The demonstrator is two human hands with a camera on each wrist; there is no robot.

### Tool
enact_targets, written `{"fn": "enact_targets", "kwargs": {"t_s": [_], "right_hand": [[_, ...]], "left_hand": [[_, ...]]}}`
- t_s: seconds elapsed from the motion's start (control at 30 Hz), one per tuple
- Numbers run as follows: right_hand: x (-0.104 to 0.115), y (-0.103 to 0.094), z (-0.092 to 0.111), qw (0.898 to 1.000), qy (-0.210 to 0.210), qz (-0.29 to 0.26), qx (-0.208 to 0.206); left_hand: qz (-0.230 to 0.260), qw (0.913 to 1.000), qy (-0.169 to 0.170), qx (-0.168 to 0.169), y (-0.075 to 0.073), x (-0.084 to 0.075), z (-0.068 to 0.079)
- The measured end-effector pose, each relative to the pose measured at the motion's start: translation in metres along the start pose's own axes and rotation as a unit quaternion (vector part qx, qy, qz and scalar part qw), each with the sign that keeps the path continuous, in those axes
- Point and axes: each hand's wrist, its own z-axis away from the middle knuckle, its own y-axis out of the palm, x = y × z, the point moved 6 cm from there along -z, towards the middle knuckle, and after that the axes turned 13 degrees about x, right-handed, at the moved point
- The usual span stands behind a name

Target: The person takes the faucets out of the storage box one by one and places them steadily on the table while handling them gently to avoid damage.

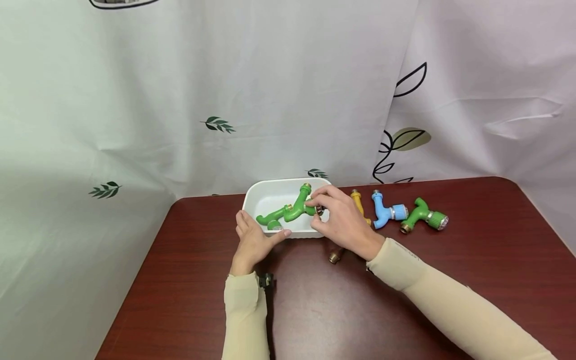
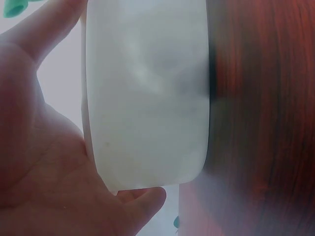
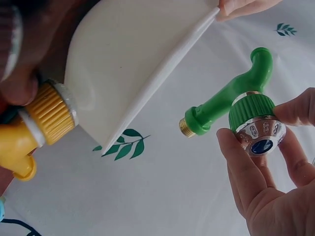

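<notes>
My right hand [image 1: 344,217] pinches a green tap [image 1: 294,210] by its ribbed knob, over the white plastic tub [image 1: 265,192]. In the right wrist view the tap's knob [image 3: 251,110] sits between thumb and fingers, its silver cap with a dark blue centre facing the palm and its brass thread pointing away. Another green tap [image 1: 270,218] lies inside the tub at the left. My left hand [image 1: 253,245] grips the tub's left front corner, thumb along the front rim and fingers round the left end. The tub's outer wall [image 2: 147,108] fills the left wrist view.
Right of the tub lie a yellow tap [image 1: 357,199], partly hidden by my right hand, a light blue tap [image 1: 382,212] and a green tap [image 1: 419,212]. A brass threaded end [image 1: 334,257] shows below that hand. White patterned cloth [image 1: 288,100] hangs behind the reddish-brown table [image 1: 486,225].
</notes>
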Motion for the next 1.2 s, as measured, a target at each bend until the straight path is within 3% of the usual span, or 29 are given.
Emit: {"fn": "enact_targets", "kwargs": {"t_s": [1.2], "right_hand": [[-0.02, -0.034, 0.062, 1.0, 0.009, 0.016, -0.016]], "left_hand": [[0.001, 1.0, 0.002, 0.001, 0.0, 0.002, -0.001]]}}
